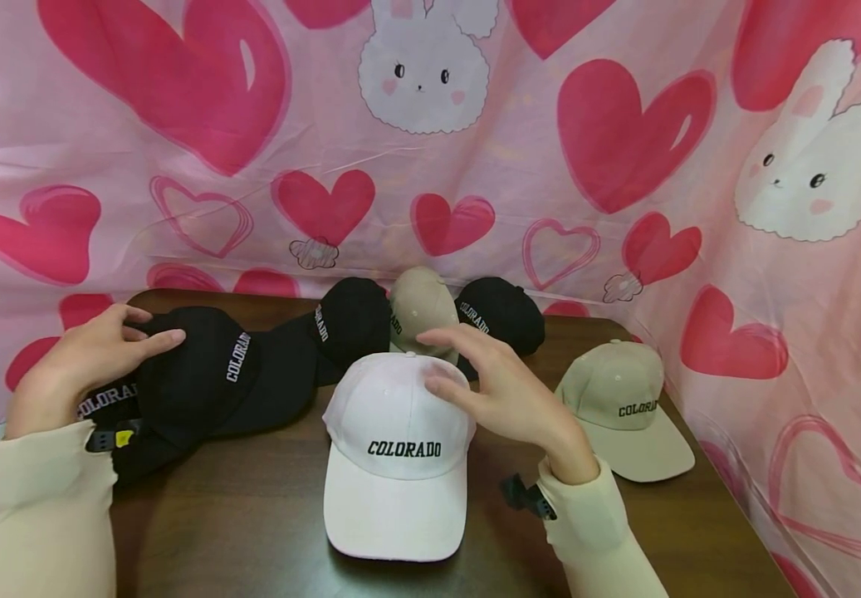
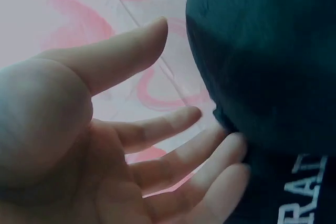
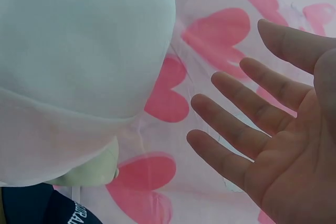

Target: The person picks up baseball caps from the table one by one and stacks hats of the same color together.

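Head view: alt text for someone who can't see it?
A person's right hand hovers beside a white fabric COLORADO baseball cap on a brown table, the left hand by a black fabric cap. More black caps and two beige caps sit nearby.

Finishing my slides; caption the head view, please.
Over a brown table: left hand beside a black COLORADO baseball cap, right hand beside a white COLORADO baseball cap.
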Motion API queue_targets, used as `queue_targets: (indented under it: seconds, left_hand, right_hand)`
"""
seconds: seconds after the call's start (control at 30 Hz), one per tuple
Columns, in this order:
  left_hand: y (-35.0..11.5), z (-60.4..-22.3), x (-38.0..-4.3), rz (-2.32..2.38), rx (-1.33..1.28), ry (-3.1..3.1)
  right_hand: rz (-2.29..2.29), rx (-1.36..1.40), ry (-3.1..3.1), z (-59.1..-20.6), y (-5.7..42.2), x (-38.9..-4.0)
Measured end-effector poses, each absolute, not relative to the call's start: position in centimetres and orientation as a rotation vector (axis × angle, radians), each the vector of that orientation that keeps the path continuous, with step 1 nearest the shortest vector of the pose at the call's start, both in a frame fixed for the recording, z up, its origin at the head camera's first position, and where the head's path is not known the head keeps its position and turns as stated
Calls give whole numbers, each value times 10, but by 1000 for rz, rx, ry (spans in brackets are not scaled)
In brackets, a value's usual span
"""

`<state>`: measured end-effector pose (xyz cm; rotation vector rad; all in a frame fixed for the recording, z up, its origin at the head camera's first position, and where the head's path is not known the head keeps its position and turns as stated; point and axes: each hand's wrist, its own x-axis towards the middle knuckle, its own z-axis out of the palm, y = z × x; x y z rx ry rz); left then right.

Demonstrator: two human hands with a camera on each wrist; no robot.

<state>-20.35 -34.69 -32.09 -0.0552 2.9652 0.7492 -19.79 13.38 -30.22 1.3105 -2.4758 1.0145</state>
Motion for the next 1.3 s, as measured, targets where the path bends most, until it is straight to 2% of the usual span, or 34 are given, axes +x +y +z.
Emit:
queue_targets:
  seconds: [0.6,1.0,1.3]
  left_hand:
    - [-353,-330,-206,839,-41,2623]
    - [-346,-323,-205,1021,86,2781]
    - [-320,-307,-204,1299,129,2890]
  right_hand:
    - [974,1365,-2450,-305,129,-197]
    - [988,1376,-2445,-306,128,-198]
    - [982,1390,-2422,-306,128,-198]
